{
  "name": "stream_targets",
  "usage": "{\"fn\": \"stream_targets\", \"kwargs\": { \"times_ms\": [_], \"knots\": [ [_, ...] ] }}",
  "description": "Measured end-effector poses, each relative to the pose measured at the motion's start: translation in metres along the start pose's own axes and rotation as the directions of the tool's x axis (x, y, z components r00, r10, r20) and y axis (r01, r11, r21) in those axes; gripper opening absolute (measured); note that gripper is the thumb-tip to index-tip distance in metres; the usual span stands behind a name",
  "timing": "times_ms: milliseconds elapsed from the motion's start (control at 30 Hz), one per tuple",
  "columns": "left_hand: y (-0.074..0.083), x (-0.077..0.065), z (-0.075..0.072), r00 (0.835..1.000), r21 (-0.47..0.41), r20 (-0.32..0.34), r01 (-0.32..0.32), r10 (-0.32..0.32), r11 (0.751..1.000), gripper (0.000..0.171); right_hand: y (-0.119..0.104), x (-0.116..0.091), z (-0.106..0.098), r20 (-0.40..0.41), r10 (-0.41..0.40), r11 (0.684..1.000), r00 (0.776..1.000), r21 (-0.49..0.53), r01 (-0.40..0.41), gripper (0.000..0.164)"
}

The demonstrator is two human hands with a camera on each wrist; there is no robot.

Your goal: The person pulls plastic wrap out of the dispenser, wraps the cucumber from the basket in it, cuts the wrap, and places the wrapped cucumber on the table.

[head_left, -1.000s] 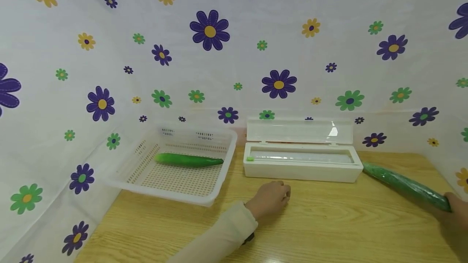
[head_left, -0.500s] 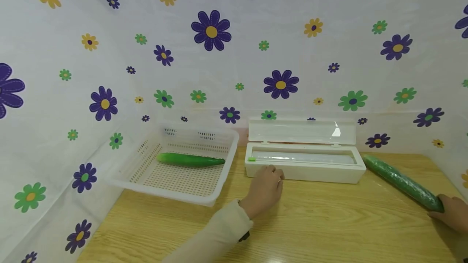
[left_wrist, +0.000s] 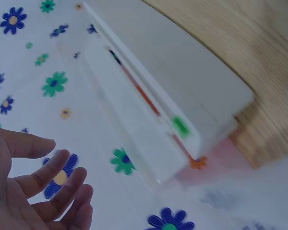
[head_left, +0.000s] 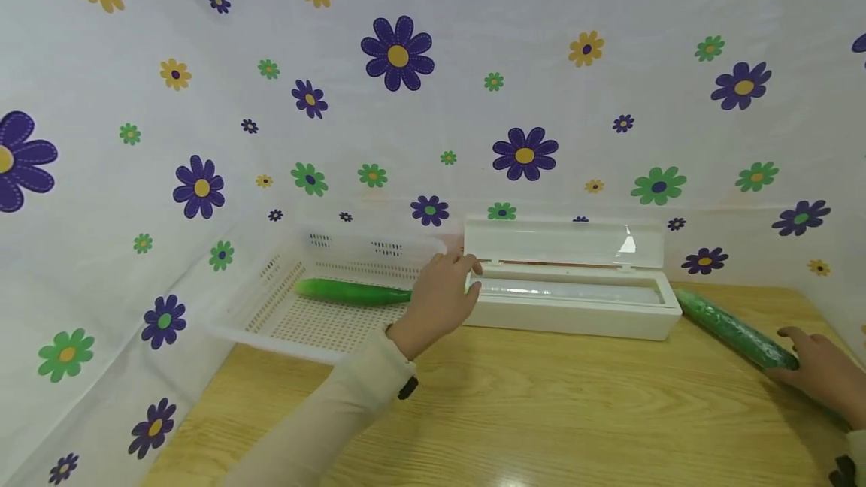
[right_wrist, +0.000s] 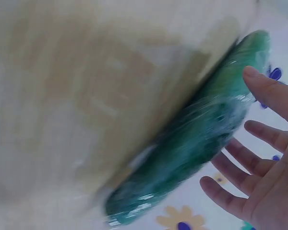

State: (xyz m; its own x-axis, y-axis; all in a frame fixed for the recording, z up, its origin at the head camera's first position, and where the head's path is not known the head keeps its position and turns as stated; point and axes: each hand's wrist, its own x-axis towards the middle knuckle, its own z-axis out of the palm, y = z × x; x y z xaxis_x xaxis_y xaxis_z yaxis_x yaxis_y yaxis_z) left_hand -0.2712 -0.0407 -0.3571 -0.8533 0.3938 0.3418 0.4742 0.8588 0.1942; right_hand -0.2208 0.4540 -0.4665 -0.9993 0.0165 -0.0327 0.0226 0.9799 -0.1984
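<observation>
My right hand (head_left: 822,374) has let go, fingers spread, beside the film-wrapped cucumber (head_left: 734,328) on the table (head_left: 555,412); my left hand (head_left: 440,297), empty, loosely curved, has shifted left beside the cling-film dispenser (head_left: 575,319). Another cucumber (head_left: 352,293) lies in the basket (head_left: 284,346).

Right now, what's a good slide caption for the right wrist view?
Right hand, fingers spread, beside a film-wrapped cucumber on the table.

left hand (left_wrist: 24,196): fingers loosely bent | white box (left_wrist: 182,67): beyond fingertips, apart, lid (left_wrist: 127,124) hand-side | wooden tabletop (left_wrist: 259,38): past box | flowered sheet (left_wrist: 33,105): behind fingers
</observation>
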Motion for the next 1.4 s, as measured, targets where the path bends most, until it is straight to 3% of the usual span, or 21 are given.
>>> {"fn": "stream_targets", "kwargs": {
  "times_ms": [167, 333, 533, 700, 800, 933, 1033, 1233, 1400],
  "knots": [
    [-0.023, 0.016, -0.003, 0.999, 0.007, 0.046, 0.003, -0.003, 1.000, 0.014, -0.022, 0.010, -0.015, -0.084, -0.078, 0.997, 0.993, -0.012, 0.077, 0.067],
    [-0.034, 0.038, 0.000, 0.993, 0.049, 0.113, -0.032, 0.027, 0.998, 0.016, -0.050, 0.025, -0.032, -0.105, -0.152, 0.988, 0.983, 0.022, 0.155, 0.058],
    [-0.029, 0.066, 0.021, 0.962, 0.121, 0.260, -0.118, 0.083, 0.986, 0.022, -0.090, 0.045, -0.042, -0.127, -0.271, 0.957, 0.954, 0.067, 0.281, 0.047],
    [-0.015, 0.077, 0.045, 0.950, 0.191, 0.296, -0.163, 0.102, 0.968, 0.022, -0.117, 0.056, -0.042, -0.123, -0.331, 0.933, 0.936, 0.109, 0.344, 0.039],
    [-0.005, 0.078, 0.058, 0.951, 0.234, 0.267, -0.221, 0.156, 0.947, 0.021, -0.126, 0.060, -0.039, -0.124, -0.356, 0.923, 0.926, 0.110, 0.369, 0.036],
    [0.006, 0.077, 0.074, 0.944, 0.317, 0.175, -0.323, 0.279, 0.892, 0.018, -0.133, 0.065, -0.033, -0.142, -0.401, 0.909, 0.905, 0.064, 0.412, 0.031],
    [0.013, 0.074, 0.082, 0.940, 0.353, 0.115, -0.340, 0.321, 0.871, 0.017, -0.137, 0.067, -0.031, -0.143, -0.411, 0.907, 0.900, 0.039, 0.420, 0.027],
    [0.023, 0.070, 0.096, 0.946, 0.384, 0.025, -0.307, 0.323, 0.871, 0.019, -0.141, 0.071, -0.030, -0.135, -0.419, 0.906, 0.898, 0.004, 0.423, 0.018],
    [0.032, 0.070, 0.105, 0.950, 0.382, -0.047, -0.270, 0.310, 0.884, 0.019, -0.144, 0.074, -0.031, -0.148, -0.428, 0.902, 0.892, -0.012, 0.431, 0.007]
  ]
}}
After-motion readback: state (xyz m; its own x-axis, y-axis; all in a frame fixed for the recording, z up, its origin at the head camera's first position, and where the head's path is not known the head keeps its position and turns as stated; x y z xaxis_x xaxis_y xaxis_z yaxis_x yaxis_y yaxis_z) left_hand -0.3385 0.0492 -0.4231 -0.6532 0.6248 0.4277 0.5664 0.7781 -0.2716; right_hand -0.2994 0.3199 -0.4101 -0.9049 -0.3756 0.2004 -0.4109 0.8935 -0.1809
